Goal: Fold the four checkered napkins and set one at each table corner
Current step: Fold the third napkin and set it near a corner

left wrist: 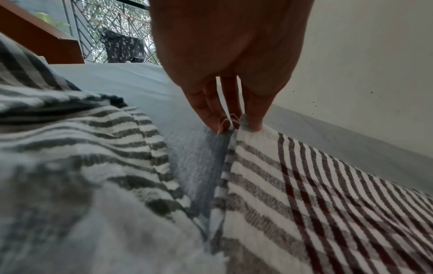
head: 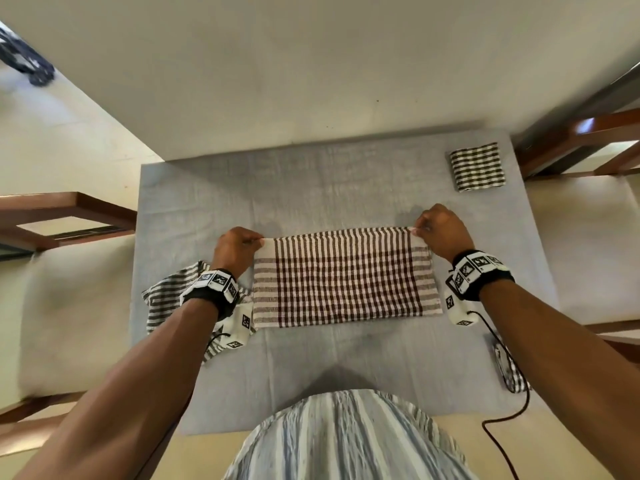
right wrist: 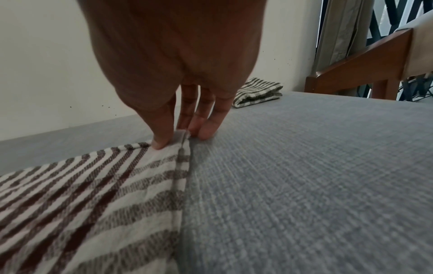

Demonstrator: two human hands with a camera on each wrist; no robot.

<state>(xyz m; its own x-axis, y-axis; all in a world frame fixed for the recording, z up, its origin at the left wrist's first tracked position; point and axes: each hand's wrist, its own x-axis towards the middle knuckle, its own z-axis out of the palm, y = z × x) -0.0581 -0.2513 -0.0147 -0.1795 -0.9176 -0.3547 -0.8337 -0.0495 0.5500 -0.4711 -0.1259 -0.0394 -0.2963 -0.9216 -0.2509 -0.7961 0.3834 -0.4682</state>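
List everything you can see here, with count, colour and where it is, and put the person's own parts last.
Maroon checkered napkin: one, maroon and white, table middle, folded over.
Folded napkin: one, dark grey and white, far right corner.
Crumpled napkin: one, grey and white, left side under the wrist.
Fourth napkin: one, checkered, near right edge, mostly hidden.
Tablecloth: one, grey.
Chairs: two, wooden, either side.
Left hand: pinches the maroon napkin's far left corner.
Right hand: pinches its far right corner.

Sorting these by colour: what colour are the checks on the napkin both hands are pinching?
Dark maroon-brown checks on white, with grey-brown border stripes; the napkin shows best in the head view.
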